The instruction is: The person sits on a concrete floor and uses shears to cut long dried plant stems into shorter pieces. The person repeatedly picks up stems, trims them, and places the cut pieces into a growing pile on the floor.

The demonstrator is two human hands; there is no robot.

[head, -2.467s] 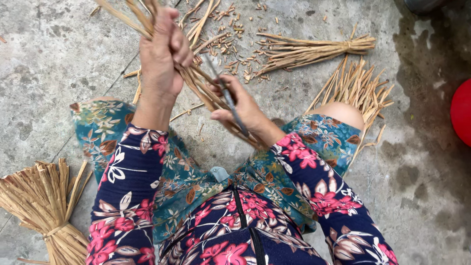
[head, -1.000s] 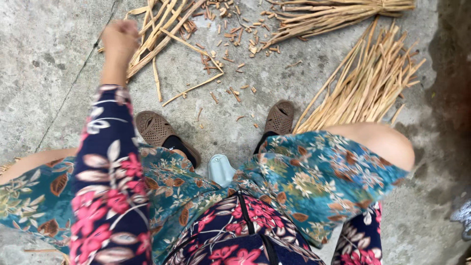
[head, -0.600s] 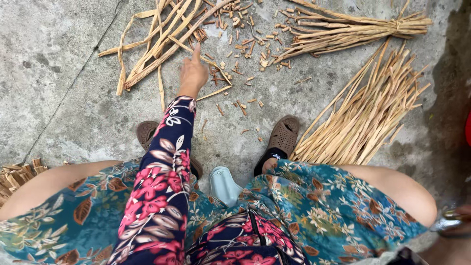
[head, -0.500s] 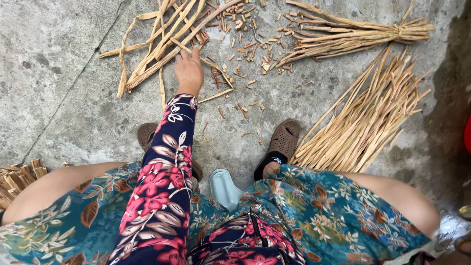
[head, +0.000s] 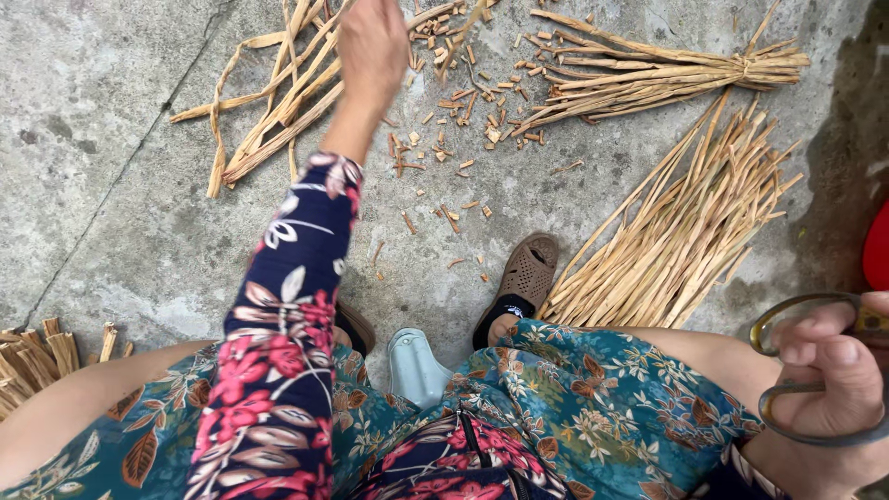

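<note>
My left hand (head: 372, 44) reaches forward over a loose heap of pale dried reed strips (head: 269, 120) on the concrete floor. Its fingers are closed, and a thin reed strip (head: 458, 42) seems to run out of the fist. My right hand (head: 829, 375) rests by my right knee at the lower right, gripping the dark loop handles of a pair of scissors (head: 787, 407); the blades are out of view. Short cut reed bits (head: 444, 139) lie scattered between the heap and my feet.
A tied reed bundle (head: 648, 74) lies at the top right, with a fan of loose stalks (head: 685, 231) below it beside my brown sandal (head: 526, 276). Another bundle (head: 28, 361) is at the left edge. A pale plastic seat edge (head: 417, 366) shows between my knees, and something red (head: 878, 245) at the right edge.
My left hand has lifted from the floor by the cut bits and moved up over the loose heap. My right hand with the scissors has come into view at the lower right.
</note>
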